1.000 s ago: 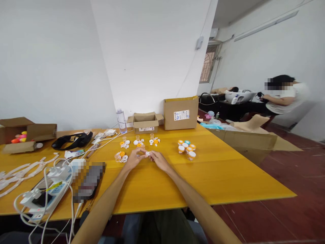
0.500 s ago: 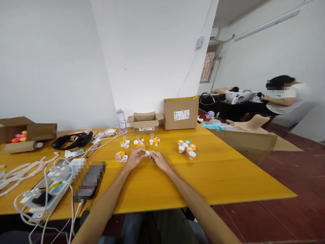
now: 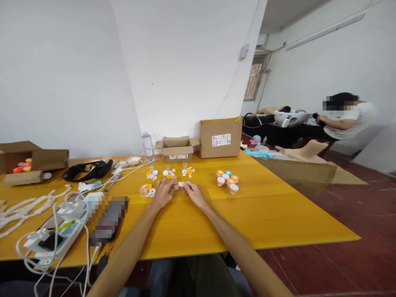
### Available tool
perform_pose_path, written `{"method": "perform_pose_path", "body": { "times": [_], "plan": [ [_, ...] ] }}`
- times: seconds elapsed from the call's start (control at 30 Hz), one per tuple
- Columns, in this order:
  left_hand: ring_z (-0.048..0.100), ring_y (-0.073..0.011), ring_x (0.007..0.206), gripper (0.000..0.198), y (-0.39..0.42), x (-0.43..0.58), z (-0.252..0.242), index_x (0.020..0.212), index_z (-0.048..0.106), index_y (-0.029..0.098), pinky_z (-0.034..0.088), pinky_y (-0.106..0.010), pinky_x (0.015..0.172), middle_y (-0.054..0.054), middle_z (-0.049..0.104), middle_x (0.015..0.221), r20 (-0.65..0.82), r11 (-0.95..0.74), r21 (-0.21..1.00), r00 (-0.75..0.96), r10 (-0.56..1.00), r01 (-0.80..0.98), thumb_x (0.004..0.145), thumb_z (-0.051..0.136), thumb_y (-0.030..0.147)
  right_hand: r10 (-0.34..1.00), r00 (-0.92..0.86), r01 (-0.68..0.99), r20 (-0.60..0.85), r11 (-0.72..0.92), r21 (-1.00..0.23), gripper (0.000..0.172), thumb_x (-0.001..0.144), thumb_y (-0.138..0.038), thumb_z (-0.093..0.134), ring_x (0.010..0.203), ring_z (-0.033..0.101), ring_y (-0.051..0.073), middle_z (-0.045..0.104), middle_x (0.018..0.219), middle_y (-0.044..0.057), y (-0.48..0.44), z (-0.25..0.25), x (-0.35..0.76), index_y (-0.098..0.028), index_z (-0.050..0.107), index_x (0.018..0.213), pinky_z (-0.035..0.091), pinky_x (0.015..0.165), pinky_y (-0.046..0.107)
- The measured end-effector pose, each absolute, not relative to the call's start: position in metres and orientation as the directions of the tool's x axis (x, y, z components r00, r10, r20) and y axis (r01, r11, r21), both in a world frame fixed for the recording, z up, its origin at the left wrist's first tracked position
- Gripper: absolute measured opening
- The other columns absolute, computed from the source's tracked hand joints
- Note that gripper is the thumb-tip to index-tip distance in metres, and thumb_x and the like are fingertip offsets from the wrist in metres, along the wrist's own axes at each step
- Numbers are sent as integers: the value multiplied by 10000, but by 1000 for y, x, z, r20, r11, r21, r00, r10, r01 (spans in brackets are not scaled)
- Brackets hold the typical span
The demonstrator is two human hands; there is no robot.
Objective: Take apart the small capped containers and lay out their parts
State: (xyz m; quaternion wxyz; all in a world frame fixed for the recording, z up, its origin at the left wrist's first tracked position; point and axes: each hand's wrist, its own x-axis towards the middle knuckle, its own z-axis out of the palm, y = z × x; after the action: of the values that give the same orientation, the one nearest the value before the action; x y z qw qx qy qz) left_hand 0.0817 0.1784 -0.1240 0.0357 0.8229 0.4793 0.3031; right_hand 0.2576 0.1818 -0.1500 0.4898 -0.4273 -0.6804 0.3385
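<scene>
Both my hands rest on the yellow table (image 3: 262,214), meeting at its middle. My left hand (image 3: 163,193) and my right hand (image 3: 194,192) pinch a small white piece (image 3: 180,185) between their fingertips. Just beyond the fingers lie groups of tiny white and orange parts (image 3: 168,173) with small clear cups. A clear cup with an orange part (image 3: 146,190) sits to the left of my left hand. A cluster of capped orange and white vials (image 3: 227,179) stands to the right of my right hand.
An open small cardboard box (image 3: 177,149), a larger closed one (image 3: 220,137) and a water bottle (image 3: 147,147) stand at the table's far edge. Cables, a power strip (image 3: 58,235) and a black strap (image 3: 88,170) lie left. Another person (image 3: 343,115) sits far right.
Both hands have slid slightly forward, away from me, carrying the small white piece closer to the scattered parts. The person at the far right shifted a little.
</scene>
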Motion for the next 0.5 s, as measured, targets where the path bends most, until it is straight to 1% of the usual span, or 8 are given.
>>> {"method": "perform_pose_path", "body": {
  "times": [0.17,0.33,0.5],
  "plan": [
    [627,-241,944,208,182,81,-128,957,669,243,449,-365,856,-38,705,871,487,-498,344,303,819,796,827,568,116,900,-161,253,405,434,-864,353,880,-486,479,607,518,148,573,604,-23,182,-151,258,-222,523,650,411,613,253],
    [648,-227,915,241,184,79,-132,1005,645,245,482,-356,862,-30,689,879,516,-492,371,266,814,788,816,577,111,901,-164,261,402,432,-863,311,867,-456,492,604,519,147,574,611,-27,182,-151,259,-222,524,664,415,615,257],
    [655,-230,900,205,185,80,-133,950,644,238,495,-367,871,-49,672,953,527,-518,428,261,808,740,807,582,105,908,-174,276,380,416,-866,273,865,-426,498,623,536,155,606,641,-18,183,-152,260,-222,559,694,428,630,266]
  ]
}}
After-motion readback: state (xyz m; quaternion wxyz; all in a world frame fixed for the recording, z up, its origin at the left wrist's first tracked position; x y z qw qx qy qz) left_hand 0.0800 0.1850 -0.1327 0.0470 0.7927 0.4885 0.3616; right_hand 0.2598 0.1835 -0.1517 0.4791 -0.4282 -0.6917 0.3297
